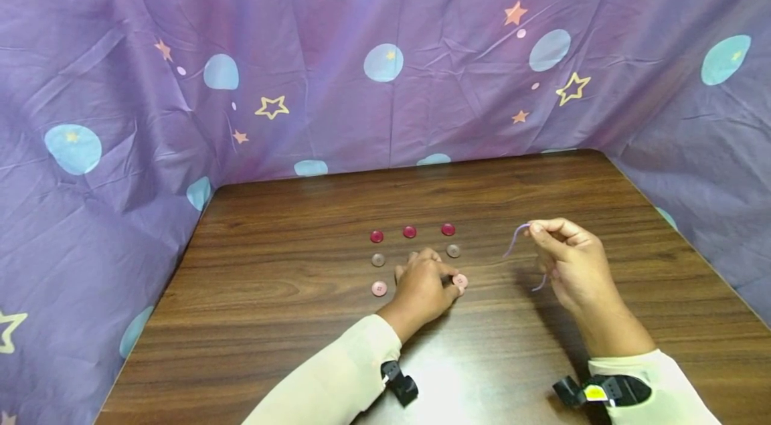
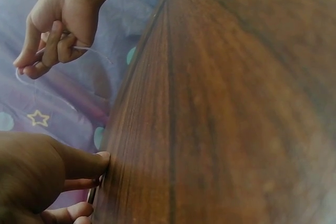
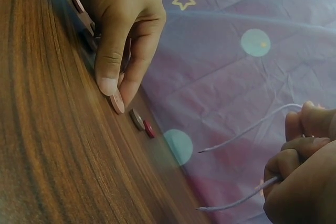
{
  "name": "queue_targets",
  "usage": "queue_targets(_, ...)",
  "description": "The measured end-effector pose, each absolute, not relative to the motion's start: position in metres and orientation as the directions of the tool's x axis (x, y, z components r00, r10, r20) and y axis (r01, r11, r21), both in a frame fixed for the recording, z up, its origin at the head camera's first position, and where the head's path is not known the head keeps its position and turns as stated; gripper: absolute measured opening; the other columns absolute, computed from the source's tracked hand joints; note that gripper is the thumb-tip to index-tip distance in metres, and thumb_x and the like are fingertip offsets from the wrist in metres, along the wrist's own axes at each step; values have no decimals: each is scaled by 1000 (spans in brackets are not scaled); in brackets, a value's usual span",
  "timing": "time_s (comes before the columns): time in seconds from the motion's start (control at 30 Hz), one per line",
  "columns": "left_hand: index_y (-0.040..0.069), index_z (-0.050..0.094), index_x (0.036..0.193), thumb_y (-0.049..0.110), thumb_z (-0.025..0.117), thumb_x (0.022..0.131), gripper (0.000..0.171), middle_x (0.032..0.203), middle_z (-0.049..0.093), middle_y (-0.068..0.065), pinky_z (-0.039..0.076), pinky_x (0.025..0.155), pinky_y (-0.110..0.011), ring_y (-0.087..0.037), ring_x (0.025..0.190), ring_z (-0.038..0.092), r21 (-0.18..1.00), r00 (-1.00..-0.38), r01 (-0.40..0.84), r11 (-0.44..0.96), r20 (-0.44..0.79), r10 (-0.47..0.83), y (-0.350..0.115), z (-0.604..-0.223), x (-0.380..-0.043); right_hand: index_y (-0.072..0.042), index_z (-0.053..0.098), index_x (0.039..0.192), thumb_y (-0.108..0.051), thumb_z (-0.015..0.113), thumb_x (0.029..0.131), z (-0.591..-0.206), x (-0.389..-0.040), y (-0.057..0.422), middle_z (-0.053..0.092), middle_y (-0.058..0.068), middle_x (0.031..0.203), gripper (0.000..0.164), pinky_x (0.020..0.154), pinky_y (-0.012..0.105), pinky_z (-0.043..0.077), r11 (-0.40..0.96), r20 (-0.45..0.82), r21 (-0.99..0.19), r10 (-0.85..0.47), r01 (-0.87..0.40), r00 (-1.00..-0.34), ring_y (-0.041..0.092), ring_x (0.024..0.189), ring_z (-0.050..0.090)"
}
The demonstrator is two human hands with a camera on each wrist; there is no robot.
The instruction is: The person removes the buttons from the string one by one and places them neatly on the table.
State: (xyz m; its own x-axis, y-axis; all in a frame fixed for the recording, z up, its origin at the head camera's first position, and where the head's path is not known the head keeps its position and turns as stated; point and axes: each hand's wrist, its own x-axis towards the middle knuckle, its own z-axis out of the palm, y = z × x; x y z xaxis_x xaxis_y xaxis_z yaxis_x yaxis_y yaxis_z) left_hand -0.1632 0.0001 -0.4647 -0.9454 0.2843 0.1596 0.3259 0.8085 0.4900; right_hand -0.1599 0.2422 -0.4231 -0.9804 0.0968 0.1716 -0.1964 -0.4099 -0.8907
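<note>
In the head view my left hand (image 1: 421, 286) reaches over the middle of the table, and its thumb and index finger pinch a pink button (image 1: 460, 281) by its edge. The right wrist view shows that pink button (image 3: 117, 103) between the thumb and finger, close to the tabletop. My right hand (image 1: 575, 263) is raised at the right and grips a thin purple string (image 1: 515, 239). Both string ends hang free, one from the fingertips and one below the palm. Another pink button (image 1: 379, 288) lies left of my left hand.
Three dark red buttons (image 1: 409, 231) lie in a row farther back on the brown wooden table (image 1: 271, 264). Two grey-brown buttons (image 1: 453, 251) lie in front of them, one each side of my left hand. A purple patterned cloth (image 1: 337, 124) hangs around the table.
</note>
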Motion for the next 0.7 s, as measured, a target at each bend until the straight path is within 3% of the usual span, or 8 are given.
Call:
queue_targets(0.53,35,86,119,39,85,94,25,113,67,3,37,82,-36,-17,104,57,461,-943,333,823,148,299,1,-465,-164,-9,82,93,5,62,107,-424,-161,242,79,-3,82,28,56,38,6,-423,182,-883,92,-204,-979,21,59,14)
queue_targets(0.7,35,86,120,41,83,96,25,113,66,3,37,83,-36,-16,103,56,465,-942,336,819,148,303,0,-465,-163,-9,83,94,3,63,107,-425,-161,242,73,-3,74,26,57,38,7,-410,176,-889,109,-206,-978,22,59,14)
